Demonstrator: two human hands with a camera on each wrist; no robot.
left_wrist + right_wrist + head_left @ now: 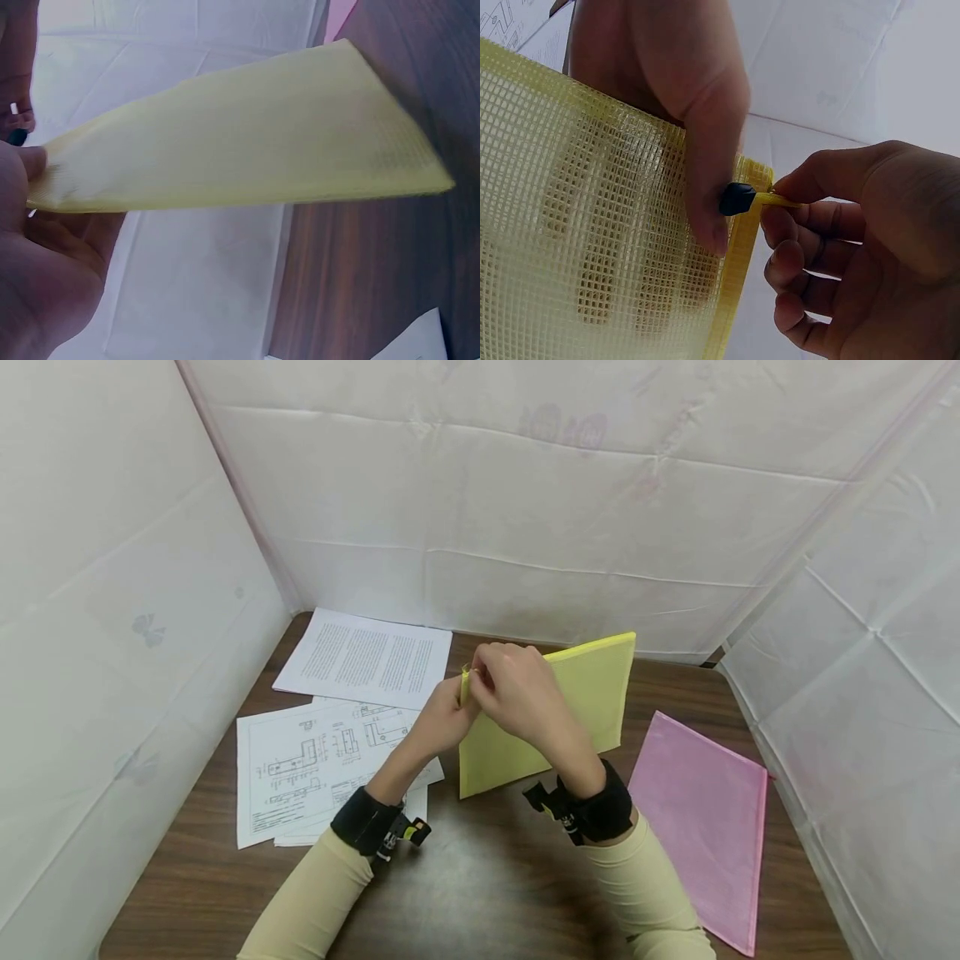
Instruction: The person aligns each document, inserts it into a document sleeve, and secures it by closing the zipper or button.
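Yellow mesh pouch (570, 710) held upright above the brown table (480, 877), lower corner near or on the wood. Left hand (442, 722) grips the pouch's upper corner, thumb (705, 172) pressed flat on the mesh. Right hand (517, 689) pinches the yellow pull tab (780, 200) of the black zipper slider (737, 199) at that corner, remaining fingers curled. Pink pouch (701, 818) lies flat, right of the yellow pouch. Drawing sheets (315, 764) lie left of it; text sheet (365, 657) beyond those.
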